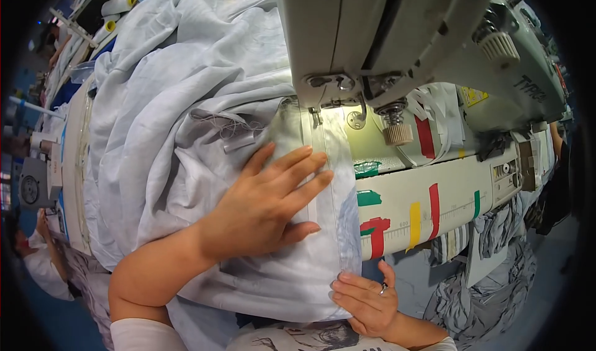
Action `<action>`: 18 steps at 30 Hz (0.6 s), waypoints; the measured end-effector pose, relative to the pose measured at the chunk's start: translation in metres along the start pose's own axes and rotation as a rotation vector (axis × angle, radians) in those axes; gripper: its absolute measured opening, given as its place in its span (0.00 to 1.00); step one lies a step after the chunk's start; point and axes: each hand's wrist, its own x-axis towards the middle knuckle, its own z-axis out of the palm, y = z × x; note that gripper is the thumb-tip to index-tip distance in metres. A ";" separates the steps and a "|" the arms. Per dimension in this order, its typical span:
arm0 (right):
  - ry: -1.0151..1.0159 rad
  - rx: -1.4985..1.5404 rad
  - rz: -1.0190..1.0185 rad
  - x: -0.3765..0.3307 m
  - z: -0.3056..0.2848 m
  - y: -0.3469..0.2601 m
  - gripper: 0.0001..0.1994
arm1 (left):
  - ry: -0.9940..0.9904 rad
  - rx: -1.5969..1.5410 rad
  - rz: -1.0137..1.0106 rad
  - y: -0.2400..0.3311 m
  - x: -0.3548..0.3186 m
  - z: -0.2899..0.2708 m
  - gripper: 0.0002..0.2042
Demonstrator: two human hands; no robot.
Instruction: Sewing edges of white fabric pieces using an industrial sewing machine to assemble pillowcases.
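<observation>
A large, pale grey-white cloth [161, 109] lies bunched over the sewing machine bed, its folded hem strip [335, 171] running toward me from under the presser foot [316, 117]. My left hand [264, 205] rests flat on the cloth just in front of the foot, fingers spread. Near the cloth's front right corner, my right hand [369, 298] holds the edge, fingers on top and one finger with a ring. What lies under those fingers is hidden. A small clear tube-like piece [239, 142] and tangled loose threads [230, 124] sit on the cloth left of the foot.
The sewing machine head [385, 34] looms above the work. Red, yellow and green tape marks the machine's front edge [397, 217], which carries a ruler scale. Grey fabric [484, 295] hangs at the lower right. Thread cones [118, 4] stand far left; another person [49, 258] is at the left edge.
</observation>
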 end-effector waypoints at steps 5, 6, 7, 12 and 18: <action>0.014 0.026 -0.022 0.023 0.003 0.006 0.16 | 0.033 0.032 0.005 -0.026 0.010 -0.004 0.31; 0.009 0.026 -0.037 0.028 0.002 0.005 0.16 | 0.055 0.052 0.009 -0.032 0.012 -0.004 0.30; 0.009 0.020 -0.036 0.030 0.002 0.006 0.16 | 0.108 0.029 0.028 -0.039 0.015 -0.003 0.31; 0.035 0.026 -0.041 0.041 0.004 0.009 0.16 | 0.028 0.074 0.107 -0.045 0.018 -0.009 0.32; 0.031 0.044 -0.022 0.061 -0.003 0.016 0.16 | -0.078 -0.039 0.120 -0.019 0.005 0.001 0.31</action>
